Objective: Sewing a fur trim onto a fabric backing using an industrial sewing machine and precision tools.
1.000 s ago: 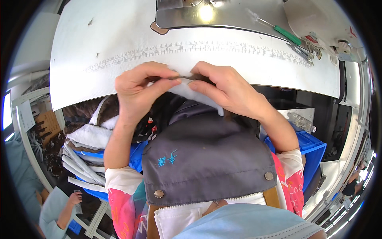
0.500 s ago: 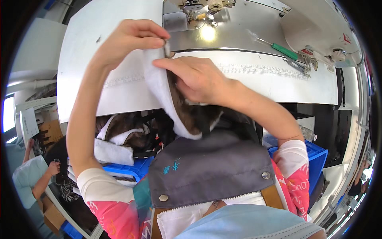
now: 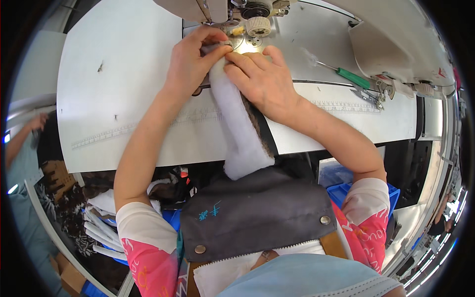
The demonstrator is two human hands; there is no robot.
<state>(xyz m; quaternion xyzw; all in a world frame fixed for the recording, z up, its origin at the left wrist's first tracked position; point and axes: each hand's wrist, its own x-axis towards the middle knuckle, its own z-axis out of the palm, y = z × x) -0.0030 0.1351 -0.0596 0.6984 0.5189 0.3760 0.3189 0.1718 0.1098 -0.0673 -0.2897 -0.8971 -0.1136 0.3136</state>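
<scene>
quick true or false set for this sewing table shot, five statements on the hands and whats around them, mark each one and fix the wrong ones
1. The left hand pinches the white fleecy strip near its upper end. True.
2. The right hand rests on the green-handled tool. False: the right hand has its fingertips at the strip; the green-handled tool lies apart, farther right.
3. A ruler scale runs across the white tabletop. True.
4. The apron is bright yellow. False: the apron is dark grey.
5. In this view, the strip's lower end reaches past the tabletop's near edge. True.
</scene>
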